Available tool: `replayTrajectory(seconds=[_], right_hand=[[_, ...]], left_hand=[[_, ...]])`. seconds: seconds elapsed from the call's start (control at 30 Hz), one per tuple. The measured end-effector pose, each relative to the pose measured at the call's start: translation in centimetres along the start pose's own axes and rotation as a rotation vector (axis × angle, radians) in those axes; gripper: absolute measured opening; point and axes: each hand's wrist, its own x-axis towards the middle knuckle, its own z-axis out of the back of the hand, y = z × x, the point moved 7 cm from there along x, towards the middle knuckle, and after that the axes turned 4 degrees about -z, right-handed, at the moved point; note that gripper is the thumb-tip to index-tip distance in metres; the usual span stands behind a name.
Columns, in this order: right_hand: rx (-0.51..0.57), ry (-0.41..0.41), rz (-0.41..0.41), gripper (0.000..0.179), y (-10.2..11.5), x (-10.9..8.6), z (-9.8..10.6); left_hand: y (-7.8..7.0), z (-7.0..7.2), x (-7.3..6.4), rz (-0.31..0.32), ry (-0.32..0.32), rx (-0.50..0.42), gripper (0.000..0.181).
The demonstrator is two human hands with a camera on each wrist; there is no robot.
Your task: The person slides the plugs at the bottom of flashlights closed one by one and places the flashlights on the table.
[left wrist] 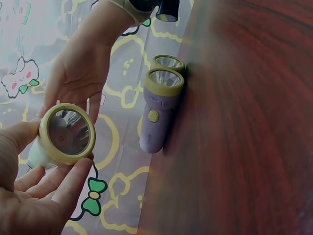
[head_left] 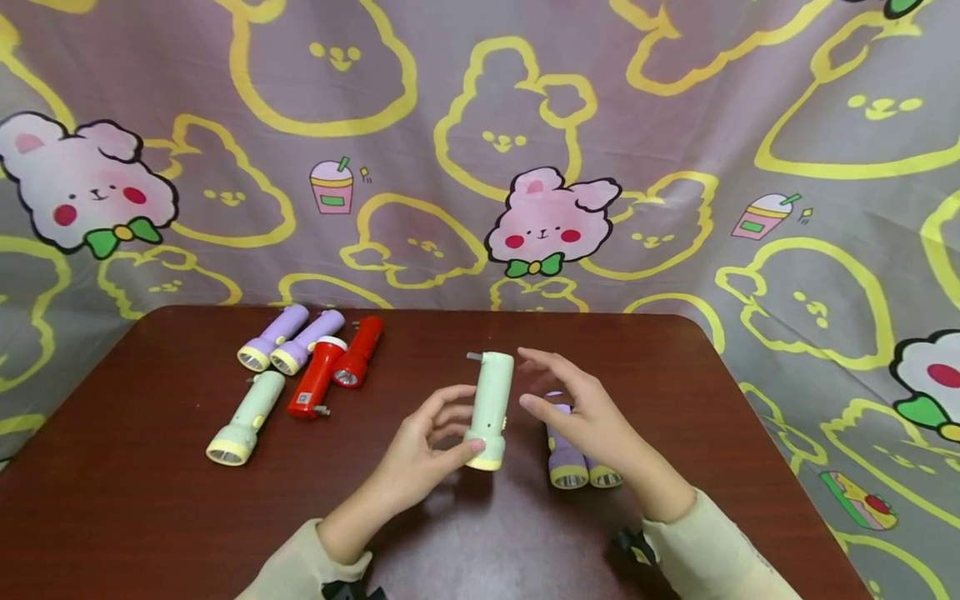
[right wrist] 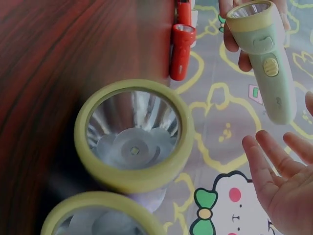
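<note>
Nearest are two cream fabric sleeves, and past them both hands over the dark red-brown wood-look table (head_left: pixel 720 492). The left hand (head_left: pixel 420 454) holds a pale-green plastic flashlight (head_left: pixel 491 400) with a cream rim, clear of the tabletop around its middle. The thumb presses beside the lamp head, the fingers curl about the other side, and the barrel stands tail up. The right hand (head_left: pixel 588 417) is empty, fingers spread and slightly bent, just beside the barrel but apart from it.

Because that hold is all at the lamp end, the long barrel could tip; the thumb should stay firm there. The right fingers would best meet the smooth barrel, away from the small cream switch (right wrist: pixel 271 67) and the metal prongs (head_left: pixel 475 357) at the tail. The right wrist should pass high over two purple plastic flashlights with yellowish rims, one (head_left: pixel 566 460) touching or nearly touching the other (head_left: pixel 604 475), on the table's right half.

Farther off, toward the left edge, lies a second pale-green flashlight (head_left: pixel 247 421). Beyond it are a red plastic flashlight with its prongs nearward (head_left: pixel 318 375) and another red one (head_left: pixel 362 350). Close to the far left corner lie two lilac flashlights, one (head_left: pixel 273 337) beside the other (head_left: pixel 309 342). Behind the far edge hangs a grey cartoon-printed curtain (head_left: pixel 420 167).
</note>
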Motion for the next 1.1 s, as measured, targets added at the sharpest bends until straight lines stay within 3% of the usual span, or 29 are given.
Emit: replayTrajectory(seconds=[0.33, 0.57, 1.1], right_hand=[[-0.014, -0.029, 0.007, 0.056, 0.6, 0.7, -0.3], [0.006, -0.029, 0.008, 0.056, 0.6, 1.1, -0.7], [0.053, 0.054, 0.054, 0.055, 1.3, 2.4, -2.0]], left_hand=[[-0.1, -0.7, -0.1, -0.020, 0.034, -0.040, 0.058], [-0.2, -0.7, -0.2, -0.031, 0.025, -0.040, 0.059], [-0.2, -0.4, -0.5, -0.028, 0.015, -0.033, 0.060]])
